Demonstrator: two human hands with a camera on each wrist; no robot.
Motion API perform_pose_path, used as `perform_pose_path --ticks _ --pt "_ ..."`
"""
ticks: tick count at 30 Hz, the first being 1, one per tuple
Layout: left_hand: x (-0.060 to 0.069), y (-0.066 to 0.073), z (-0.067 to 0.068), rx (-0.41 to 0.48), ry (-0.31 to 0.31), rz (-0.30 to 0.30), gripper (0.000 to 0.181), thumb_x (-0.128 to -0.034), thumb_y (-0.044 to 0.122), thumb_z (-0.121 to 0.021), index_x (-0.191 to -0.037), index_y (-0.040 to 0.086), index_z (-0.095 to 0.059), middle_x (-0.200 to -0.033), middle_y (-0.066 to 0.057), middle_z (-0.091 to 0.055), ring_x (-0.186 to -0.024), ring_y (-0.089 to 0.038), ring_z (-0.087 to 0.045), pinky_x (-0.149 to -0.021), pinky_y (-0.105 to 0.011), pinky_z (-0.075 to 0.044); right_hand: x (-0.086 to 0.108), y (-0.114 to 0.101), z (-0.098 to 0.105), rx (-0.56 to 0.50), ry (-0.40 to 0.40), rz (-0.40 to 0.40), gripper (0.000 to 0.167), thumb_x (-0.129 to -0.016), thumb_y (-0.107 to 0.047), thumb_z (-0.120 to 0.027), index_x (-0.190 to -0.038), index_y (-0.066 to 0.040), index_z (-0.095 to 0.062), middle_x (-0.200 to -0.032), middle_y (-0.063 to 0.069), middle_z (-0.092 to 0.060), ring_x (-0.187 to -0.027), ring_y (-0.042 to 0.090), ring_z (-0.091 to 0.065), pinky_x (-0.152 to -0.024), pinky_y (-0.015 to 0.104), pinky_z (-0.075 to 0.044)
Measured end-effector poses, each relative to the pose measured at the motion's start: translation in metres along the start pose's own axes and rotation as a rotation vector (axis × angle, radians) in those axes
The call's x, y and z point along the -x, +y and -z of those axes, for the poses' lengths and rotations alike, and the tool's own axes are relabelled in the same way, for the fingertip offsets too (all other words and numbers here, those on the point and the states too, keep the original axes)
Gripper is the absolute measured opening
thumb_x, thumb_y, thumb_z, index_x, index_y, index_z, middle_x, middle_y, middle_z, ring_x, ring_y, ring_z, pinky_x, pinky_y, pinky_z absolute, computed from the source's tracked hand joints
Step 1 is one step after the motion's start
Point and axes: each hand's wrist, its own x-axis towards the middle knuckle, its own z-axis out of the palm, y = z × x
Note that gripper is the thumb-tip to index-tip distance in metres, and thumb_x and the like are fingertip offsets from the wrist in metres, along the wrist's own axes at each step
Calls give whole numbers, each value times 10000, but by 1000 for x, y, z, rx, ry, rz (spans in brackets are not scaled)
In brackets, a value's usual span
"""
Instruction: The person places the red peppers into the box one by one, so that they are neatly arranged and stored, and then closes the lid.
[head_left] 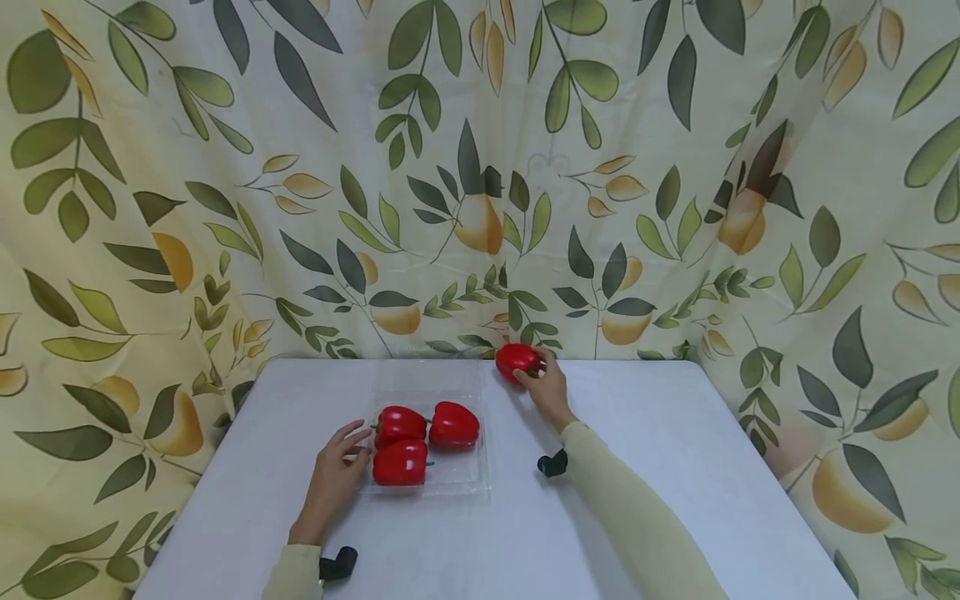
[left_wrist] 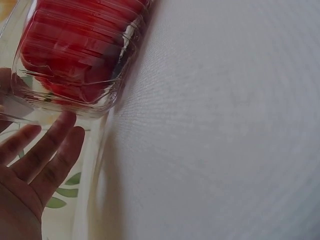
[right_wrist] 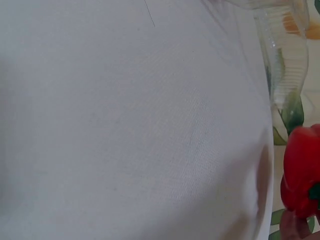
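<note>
A red bell pepper (head_left: 516,364) is gripped by my right hand (head_left: 550,392) above the far edge of the table, right of a clear plastic container (head_left: 459,485). In the right wrist view the pepper (right_wrist: 301,165) shows its green stem, with only some fingertips visible. Three more red bell peppers lie in the container: one at back left (head_left: 400,427), one at the right (head_left: 453,426) and one at front left (head_left: 400,463). My left hand (head_left: 337,471) is at the container's left side, fingers fairly straight; in the left wrist view its fingertips reach the plastic wall (left_wrist: 102,102).
The container's clear lid (head_left: 427,377) lies folded back toward the far edge of the white table (head_left: 637,425). A curtain (head_left: 480,167) printed with leaves and fruit hangs behind the table. Each wrist wears a black camera (head_left: 553,463).
</note>
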Motion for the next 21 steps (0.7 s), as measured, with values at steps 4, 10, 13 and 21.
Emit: perform_pose_path --ticks 4,10,13,21 --pt "1 0 0 -3 -2 1 367 -923 142 -660 -1289 129 -648 -1457 -49 -512 -1046 -213 -679 -856 -319 -603 5 1 4 -18 9 -6 675 -875 -239 -731 -1450 -182 -381 -1492 88 -435 -1341 338 -418 -1048 514 -493" --pt "1 1 0 4 -3 1 363 -922 139 -658 -1285 126 -651 -1454 -52 -516 -1043 -218 -679 -854 -321 -604 13 -2 9 -20 2 5 666 -880 -225 -723 -1446 -171 -376 -1488 95 -439 -1333 339 -425 -1045 508 -497" --pt "1 2 0 6 -1 0 357 -925 145 -655 -1282 128 -652 -1451 -48 -520 -1041 -214 -679 -849 -303 -603 18 -4 11 -17 -3 15 657 -879 -239 -725 -1436 -175 -382 -1473 91 -451 -1329 333 -431 -1043 499 -501" --pt "1 1 0 4 -2 2 371 -928 162 -652 -1298 145 -642 -1459 -32 -509 -1048 -205 -673 -850 -283 -600 32 -7 15 -41 -10 35 657 -870 -242 -734 -1425 -172 -390 -1455 99 -464 -1317 339 -437 -1033 505 -507"
